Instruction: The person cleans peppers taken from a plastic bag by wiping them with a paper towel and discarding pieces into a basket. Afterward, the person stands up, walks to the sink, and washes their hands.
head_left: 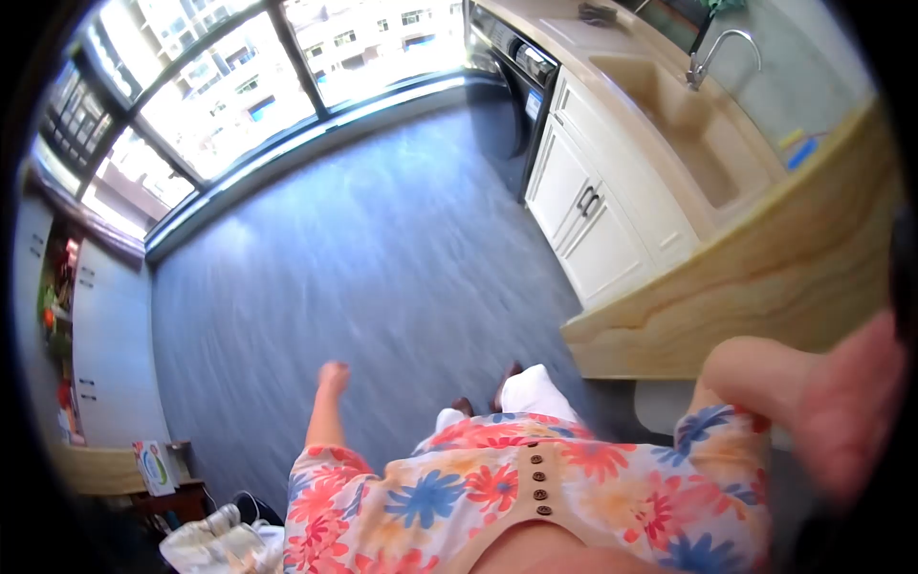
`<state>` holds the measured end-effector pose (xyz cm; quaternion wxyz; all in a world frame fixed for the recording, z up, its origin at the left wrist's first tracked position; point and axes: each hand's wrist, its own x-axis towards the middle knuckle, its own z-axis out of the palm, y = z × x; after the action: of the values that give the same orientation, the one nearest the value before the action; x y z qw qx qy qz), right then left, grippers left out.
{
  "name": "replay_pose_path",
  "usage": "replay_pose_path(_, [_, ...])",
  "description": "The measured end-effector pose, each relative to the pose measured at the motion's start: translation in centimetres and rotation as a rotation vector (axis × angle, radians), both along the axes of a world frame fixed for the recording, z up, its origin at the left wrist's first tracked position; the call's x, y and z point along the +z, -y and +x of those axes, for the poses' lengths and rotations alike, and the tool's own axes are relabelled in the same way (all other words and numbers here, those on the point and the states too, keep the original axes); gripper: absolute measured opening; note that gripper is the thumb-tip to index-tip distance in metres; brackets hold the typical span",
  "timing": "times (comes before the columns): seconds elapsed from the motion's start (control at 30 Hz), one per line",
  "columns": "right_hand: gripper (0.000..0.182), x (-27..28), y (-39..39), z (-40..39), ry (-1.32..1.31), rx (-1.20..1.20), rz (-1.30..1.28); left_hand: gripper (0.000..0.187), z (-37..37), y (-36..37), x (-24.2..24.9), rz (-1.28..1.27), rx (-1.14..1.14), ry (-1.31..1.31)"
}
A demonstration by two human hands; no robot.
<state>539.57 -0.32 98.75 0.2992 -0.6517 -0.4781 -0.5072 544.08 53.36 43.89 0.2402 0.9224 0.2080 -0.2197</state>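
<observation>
My left hand (333,376) hangs low over the grey floor (363,258), its fingers curled in and nothing visible in them. Close to the camera on the right side is my right hand (851,411), raised and smeared; its fingers are blurred and partly cut off by the dark edge of the view. I cannot make out whether it touches anything. Below, my flowered top (497,488) with brown buttons and the tips of my dark shoes (507,383) show.
A beige sink (708,158) with a curved tap (732,48) tops white cabinets (602,206). A stone-patterned wall end (736,287) juts out at right. Beside the cabinets stands a dark appliance (512,96). Large windows (239,105) line the back; a white cupboard (115,344) is at left.
</observation>
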Motion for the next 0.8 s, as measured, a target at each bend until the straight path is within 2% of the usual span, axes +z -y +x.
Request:
replay_pose_path(0.03, [0.015,0.3,-0.2,1.6,0.041,-0.012,-0.046,0.025,5.2,2.7,2.9,-0.026,-0.029,0.026])
replay_pose_path(0.1, [0.015,0.1,-0.2,5.3,0.077,-0.046,-0.084,0.028,13.2,6.1,3.2,-0.164,-0.113,0.226])
replay_pose_path(0.13, [0.015,-0.1,0.2,7.2,0.085,-0.065,-0.083,0.029,16.7,8.3,4.3,-0.148,-0.205,0.285])
replay_pose_path(0.17, [0.016,0.1,1.2,9.1,0.085,-0.083,-0.074,0.03,19.0,10.8,6.2,-0.131,-0.296,0.349])
replay_pose_path(0.2, [0.016,0.1,2.1,11.1,0.086,-0.096,-0.073,0.03,20.8,13.3,8.3,-0.154,-0.285,0.384])
replay_pose_path(0.27, [0.017,-0.2,3.3,15.1,0.071,-0.141,-0.09,0.019,24.6,14.3,7.5,-0.006,-0.501,0.353])
replay_pose_path(0.3, [0.017,-0.4,3.8,16.9,0.052,-0.169,-0.095,0.016,25.3,14.5,7.3,-0.106,-0.497,0.422])
replay_pose_path(0.33, [0.017,-0.7,4.0,18.9,0.034,-0.2,-0.104,0.014,26.7,14.6,7.3,-0.223,-0.452,0.333])
replay_pose_path(0.37, [0.018,-1.4,4.3,20.9,0.032,-0.245,-0.101,0.017,30.0,13.2,6.0,0.013,-0.547,0.128])
replay_pose_path(0.4, [0.018,-2.6,4.5,22.6,0.024,-0.284,-0.084,0.024,30.7,12.0,5.6,-0.075,-0.595,0.336])
replay_pose_path(0.47, [0.019,-4.2,5.2,26.0,-0.007,-0.338,-0.045,0.027,28.6,10.0,3.8,-0.136,-0.36,0.086])
replay_pose_path(0.5, [0.019,-4.5,5.2,27.3,-0.01,-0.365,-0.047,0.026,30.2,10.3,2.6,-0.158,-0.351,-0.002])
replay_pose_path(0.53, [0.02,-4.7,5.3,28.5,-0.009,-0.393,-0.045,0.026,33.9,10.7,1.4,-0.172,-0.349,-0.084])
replay_pose_path(0.57, [0.02,-4.1,4.2,27.3,0.022,-0.4,-0.069,0.025,33.8,12.6,5.4,-0.142,-0.437,-0.078])
replay_pose_path(0.6, [0.021,-3.7,4.1,28.9,0.028,-0.42,-0.077,0.027,39.1,13.4,5.4,-0.112,-0.478,-0.089])
replay_pose_path(0.63, [0.021,-3.3,4.4,30.4,0.037,-0.437,-0.081,0.027,43.5,13.3,2.2,-0.178,-0.477,-0.072])
replay_pose_path(0.67, [0.021,-3.1,4.7,31.2,0.038,-0.452,-0.081,0.027,46.1,15.6,2.9,-0.18,-0.609,0.05])
replay_pose_path(0.7, [0.022,-2.6,4.8,31.9,0.037,-0.472,-0.082,0.026,48.8,18.8,5.5,-0.187,-0.624,0.034])
replay_pose_path(0.73, [0.022,-2.5,5.0,32.9,0.018,-0.503,-0.072,0.027,51.6,21.5,7.4,-0.19,-0.7,0.163])
replay_pose_path(0.77, [0.023,-2.6,5.3,33.6,0.004,-0.54,-0.068,0.028,54.4,24.7,10.0,-0.29,-0.699,0.08])
replay_pose_path(0.8, [0.023,-3.0,5.4,33.4,-0.025,-0.585,-0.057,0.029,55.4,26.8,11.5,-0.357,-0.753,0.121])
